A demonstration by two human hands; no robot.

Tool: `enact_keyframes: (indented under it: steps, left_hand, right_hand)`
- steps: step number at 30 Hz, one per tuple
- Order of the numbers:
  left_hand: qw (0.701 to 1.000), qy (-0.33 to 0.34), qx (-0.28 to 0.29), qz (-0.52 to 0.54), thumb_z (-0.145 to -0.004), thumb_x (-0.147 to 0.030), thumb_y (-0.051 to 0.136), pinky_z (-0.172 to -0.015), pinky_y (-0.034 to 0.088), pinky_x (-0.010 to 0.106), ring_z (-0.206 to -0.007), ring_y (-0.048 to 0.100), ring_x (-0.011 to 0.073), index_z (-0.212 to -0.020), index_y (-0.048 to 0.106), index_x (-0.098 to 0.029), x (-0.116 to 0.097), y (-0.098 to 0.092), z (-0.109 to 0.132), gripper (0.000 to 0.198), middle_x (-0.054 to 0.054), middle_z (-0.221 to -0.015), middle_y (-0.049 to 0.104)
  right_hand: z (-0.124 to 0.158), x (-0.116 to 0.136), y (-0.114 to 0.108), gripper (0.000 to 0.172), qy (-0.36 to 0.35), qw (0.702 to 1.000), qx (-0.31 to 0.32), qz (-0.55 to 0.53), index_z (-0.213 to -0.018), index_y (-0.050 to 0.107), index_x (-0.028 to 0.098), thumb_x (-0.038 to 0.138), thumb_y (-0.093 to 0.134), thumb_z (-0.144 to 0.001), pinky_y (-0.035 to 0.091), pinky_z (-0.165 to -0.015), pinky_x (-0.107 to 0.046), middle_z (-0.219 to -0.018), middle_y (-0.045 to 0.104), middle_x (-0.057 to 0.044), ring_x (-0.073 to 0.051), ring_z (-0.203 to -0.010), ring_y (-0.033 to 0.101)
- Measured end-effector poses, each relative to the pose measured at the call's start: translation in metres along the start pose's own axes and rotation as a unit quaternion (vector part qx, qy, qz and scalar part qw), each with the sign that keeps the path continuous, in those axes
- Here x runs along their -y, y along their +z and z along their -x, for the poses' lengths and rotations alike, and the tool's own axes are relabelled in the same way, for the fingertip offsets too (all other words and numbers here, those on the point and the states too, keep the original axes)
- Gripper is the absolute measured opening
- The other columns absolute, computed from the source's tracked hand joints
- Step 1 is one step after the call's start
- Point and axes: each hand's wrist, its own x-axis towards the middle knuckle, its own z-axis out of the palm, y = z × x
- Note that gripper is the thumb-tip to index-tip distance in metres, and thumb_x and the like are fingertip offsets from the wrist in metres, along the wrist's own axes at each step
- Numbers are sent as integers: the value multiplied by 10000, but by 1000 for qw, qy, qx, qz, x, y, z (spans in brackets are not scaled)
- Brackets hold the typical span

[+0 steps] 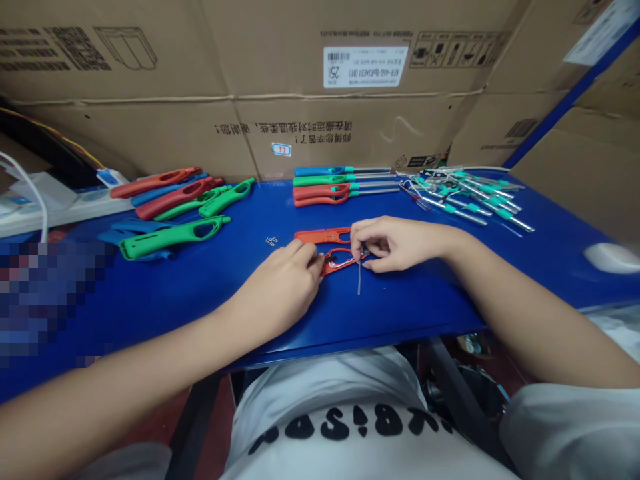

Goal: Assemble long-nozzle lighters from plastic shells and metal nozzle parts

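Observation:
My left hand [297, 277] is closed at the near end of an orange lighter shell half [341, 265], its fingertips pressed on it beside a small black part. A white wire [345, 260] runs inside this half. At its other end my right hand [387, 243] is closed, thumb and fingers pinching by the wire. A thin greyish tube [359, 280] hangs down from its fingertips; the exact grip is partly hidden. Just behind lies the other orange shell half [320, 237], partly covered by the right hand.
Green, red and blue lighter shells [173, 239] lie at the left. Lighters with metal rods [370, 189] line the back, beside a pile of rods with green collars [465, 193]. Small metal screws [272, 241] lie left of the hands. A cardboard box [280, 87] stands behind; a white mouse [613, 258] sits right.

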Motion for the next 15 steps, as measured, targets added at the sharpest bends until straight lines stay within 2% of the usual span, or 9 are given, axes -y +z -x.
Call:
enact_keyframes:
  steps: [3, 5, 9, 15]
  left_hand:
    - [997, -7, -28, 77, -1030, -270, 441, -897, 542, 427, -993, 613, 280, -1203, 672, -98, 4, 4, -1, 336, 163, -1067, 628]
    - [992, -3, -35, 125, -1031, -270, 446, -930, 545, 415, -1029, 624, 267, -1300, 628, -117, 5, 9, -1, 360, 153, -1105, 623]
    - [983, 4, -48, 176, -1000, -263, 507, -964, 541, 407, -1089, 626, 266, -1438, 533, -162, 9, 14, -3, 450, 143, -1172, 605]
    - [977, 33, -5, 212, -944, -285, 558, -880, 544, 385, -938, 626, 232, -1382, 589, -189, 17, 11, -9, 449, 108, -1103, 577]
  right_hand:
    - [1, 2, 1, 97, -12, 1000, -10, 10, -906, 676, 147, 227, 638, -869, 411, -614, -231, -921, 575, -28, -85, -645, 479]
    - [-1, 1, 4, 172, -21, 999, -32, 21, -871, 673, 145, 301, 617, -919, 410, -629, -238, -893, 567, -29, -91, -654, 484]
    - [-5, -2, 8, 250, -31, 998, -49, 34, -825, 664, 153, 389, 677, -905, 392, -629, -240, -850, 546, -17, -100, -663, 483]
    - [-6, 0, 8, 251, -13, 998, -44, 32, -828, 648, 155, 393, 700, -891, 380, -643, -244, -811, 551, -7, -110, -683, 486]
